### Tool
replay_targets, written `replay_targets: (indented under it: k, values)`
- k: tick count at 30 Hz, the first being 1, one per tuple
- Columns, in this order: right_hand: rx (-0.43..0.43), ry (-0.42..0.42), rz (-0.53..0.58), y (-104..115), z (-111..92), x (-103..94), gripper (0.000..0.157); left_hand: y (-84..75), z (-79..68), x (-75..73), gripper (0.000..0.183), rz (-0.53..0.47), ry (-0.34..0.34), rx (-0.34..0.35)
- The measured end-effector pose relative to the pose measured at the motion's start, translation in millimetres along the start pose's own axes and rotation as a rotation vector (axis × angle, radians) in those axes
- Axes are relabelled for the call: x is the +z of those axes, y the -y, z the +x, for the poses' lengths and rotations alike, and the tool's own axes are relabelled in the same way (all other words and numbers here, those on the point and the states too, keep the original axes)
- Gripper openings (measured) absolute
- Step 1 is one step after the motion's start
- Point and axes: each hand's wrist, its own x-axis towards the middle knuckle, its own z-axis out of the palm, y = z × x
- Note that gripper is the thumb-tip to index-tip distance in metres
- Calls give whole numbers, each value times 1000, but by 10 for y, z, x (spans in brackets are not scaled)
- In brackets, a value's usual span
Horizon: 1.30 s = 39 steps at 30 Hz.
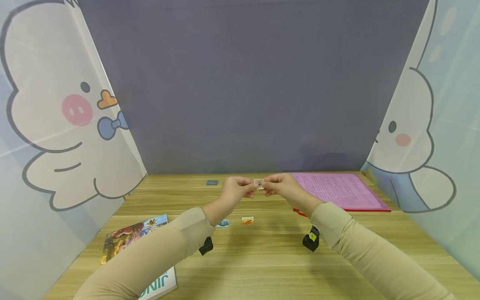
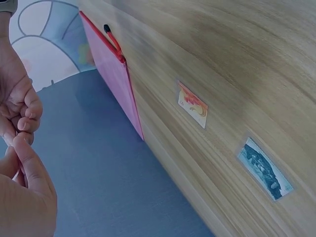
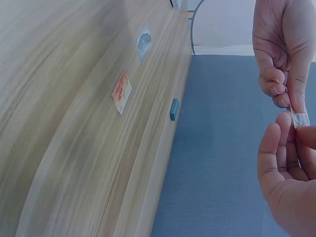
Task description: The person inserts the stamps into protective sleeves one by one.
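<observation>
A small pale postage stamp [image 1: 259, 183] with a dark figure in its middle is held up above the far part of the table. My left hand [image 1: 236, 189] pinches one side of it between thumb and fingers, and my right hand [image 1: 281, 186] pinches the other. In the right wrist view the stamp [image 3: 300, 118] shows between the fingertips, partly covered by a thumb. Below the hands, an orange-and-white stamp [image 1: 247, 220] and a teal stamp [image 1: 223, 223] lie on the wooden table; the left forearm partly overlaps the teal one in the head view.
A small blue-grey block [image 1: 211, 182] sits near the table's back edge. At the right lies a pink document pouch [image 1: 341, 191] with a red zip. A colourful booklet [image 1: 127, 237] and a white book [image 1: 161, 285] lie at left, partly behind the left sleeve. A grey panel [image 1: 255, 87] stands behind.
</observation>
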Motion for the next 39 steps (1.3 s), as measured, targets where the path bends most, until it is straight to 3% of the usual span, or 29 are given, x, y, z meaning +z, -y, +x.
replay_targets:
  k: [11,28,33,39]
  values:
    - [26,-22,-14,5,12,2,30,-8,-3,-3,19,-4,2,-7]
    - [14,-49,-12,-16,-10,-36,28,-35,-82,-35,16,-11,-48,11]
    - [11,-45,-11,-33,0,-30,28,-156,-199,-32,17,0,-42,6]
    - [0,-23,0,-22,-6,-30,28,-36,-93,-52,19,-2,-42,-3]
